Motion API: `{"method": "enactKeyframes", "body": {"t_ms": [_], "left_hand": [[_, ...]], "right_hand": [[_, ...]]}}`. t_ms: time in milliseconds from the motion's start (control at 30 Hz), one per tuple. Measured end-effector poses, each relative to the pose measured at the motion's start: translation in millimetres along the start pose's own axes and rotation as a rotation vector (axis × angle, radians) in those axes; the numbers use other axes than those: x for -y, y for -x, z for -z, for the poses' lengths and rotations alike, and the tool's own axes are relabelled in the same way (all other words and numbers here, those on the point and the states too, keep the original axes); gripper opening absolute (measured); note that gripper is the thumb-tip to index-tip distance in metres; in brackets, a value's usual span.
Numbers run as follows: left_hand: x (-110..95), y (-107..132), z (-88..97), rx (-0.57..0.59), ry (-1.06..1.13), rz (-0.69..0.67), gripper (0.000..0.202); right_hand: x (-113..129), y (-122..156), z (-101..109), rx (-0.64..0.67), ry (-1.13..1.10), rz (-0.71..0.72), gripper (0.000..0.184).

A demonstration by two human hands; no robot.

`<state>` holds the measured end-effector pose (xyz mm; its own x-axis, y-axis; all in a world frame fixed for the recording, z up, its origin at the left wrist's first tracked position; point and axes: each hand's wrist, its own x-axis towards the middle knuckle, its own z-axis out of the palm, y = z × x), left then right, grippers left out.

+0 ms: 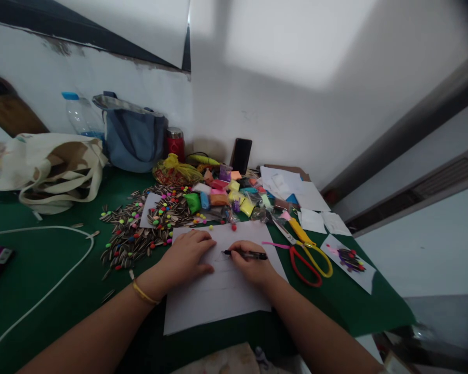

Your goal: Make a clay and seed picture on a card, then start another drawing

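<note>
A white sheet of paper (pixel 218 298) lies on the green tabletop in front of me, bearing a few faint lines. My right hand (pixel 251 264) is closed around a black pen (pixel 253 255), whose tip meets the paper near a small drawn mark. Flat on the paper's left side rests my left hand (pixel 189 257), fingers stretched out and holding nothing. A yellow band circles the left wrist. Just beyond the paper's top edge sits a small red ball (pixel 233 227).
Sunflower seeds (pixel 128 234) mixed with coloured balls spread at left. Colourful clay packets (pixel 218 200) lie behind the paper; scissors (pixel 308 249) and a decorated card (pixel 349 262) are right. A phone (pixel 242 155), red flask (pixel 175 143), blue bag (pixel 134 137) and cream bag (pixel 62 166) stand behind.
</note>
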<state>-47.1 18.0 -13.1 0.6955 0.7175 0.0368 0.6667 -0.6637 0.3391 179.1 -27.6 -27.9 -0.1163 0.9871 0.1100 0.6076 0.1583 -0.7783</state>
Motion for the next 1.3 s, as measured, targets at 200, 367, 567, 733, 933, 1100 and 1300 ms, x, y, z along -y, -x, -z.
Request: {"method": "enactKeyframes", "body": {"t_ms": [200, 367, 567, 733, 933, 1100, 1300], "left_hand": [[0.3, 0.0, 0.4, -0.003, 0.022, 0.003, 0.057], [0.3, -0.2, 0.6, 0.001, 0.010, 0.001, 0.057], [0.4, -0.6, 0.0, 0.002, 0.014, 0.006, 0.057], [-0.3, -0.4, 0.4, 0.009, 0.019, 0.019, 0.057], [-0.9, -0.5, 1.5, 0.000, 0.011, 0.007, 0.056], [-1.4, -0.3, 2.1, -0.001, -0.001, 0.003, 0.056], [-0.8, -0.2, 1.9, 0.005, -0.006, 0.007, 0.057]], "right_hand": [[-3.7, 0.0, -2.2, -0.022, -0.032, -0.021, 0.016], [-7.2, -0.1, -3.1, -0.060, -0.046, -0.041, 0.016], [-6.3, -2.4, 1.1, -0.085, -0.028, -0.080, 0.017], [-1.8, -2.8, 6.1, -0.115, -0.023, -0.125, 0.016], [-2.6, -1.0, 11.6, -0.186, 0.011, -0.130, 0.015], [-10.0, -0.2, 14.8, -0.245, 0.078, -0.136, 0.014], [-7.4, 2.7, 19.5, -0.245, 0.108, -0.145, 0.013]]}}
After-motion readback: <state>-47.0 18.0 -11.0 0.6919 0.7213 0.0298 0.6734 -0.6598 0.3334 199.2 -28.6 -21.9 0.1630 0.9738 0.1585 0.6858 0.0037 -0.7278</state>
